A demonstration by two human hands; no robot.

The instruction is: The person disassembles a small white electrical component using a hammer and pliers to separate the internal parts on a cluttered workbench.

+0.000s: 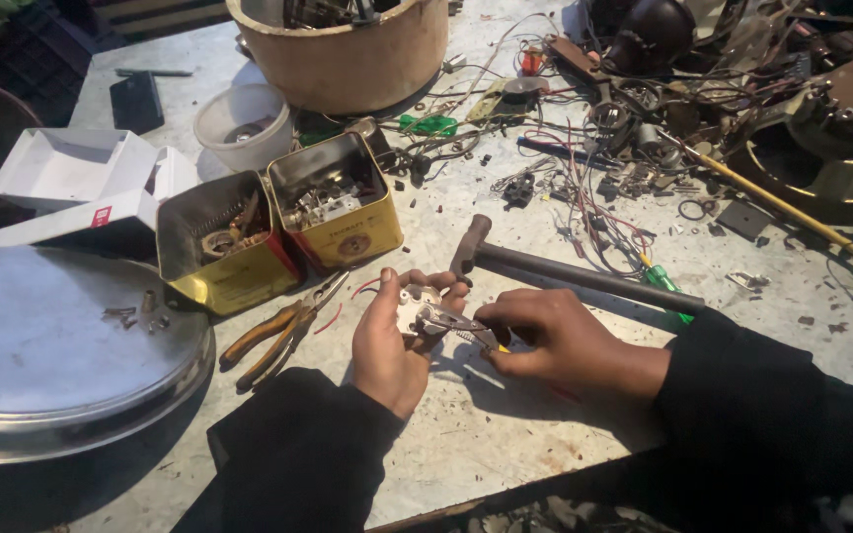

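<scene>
1. Although the bench (505, 434) is crowded with loose wires, scrap parts and tools, the work in hand sits at its near edge, between the two hands.
2. Off to the left lie a big round metal lid (41, 345), two open yellow tins (278, 222) of small parts, and orange-handled pliers (283, 336); a hammer (565, 271) lies just behind the hands, untouched.
3. The left hand (392, 345) is closed around a small white switch part (415, 308), held up just above the bench top.
4. The right hand (555, 341) grips a small pair of pliers (456, 322) whose nose touches the white part.
5. Judging from this, the job is mid-way: the part is out and being worked on, nothing looks refitted, and whether any piece has come loose is too small to tell.
</scene>
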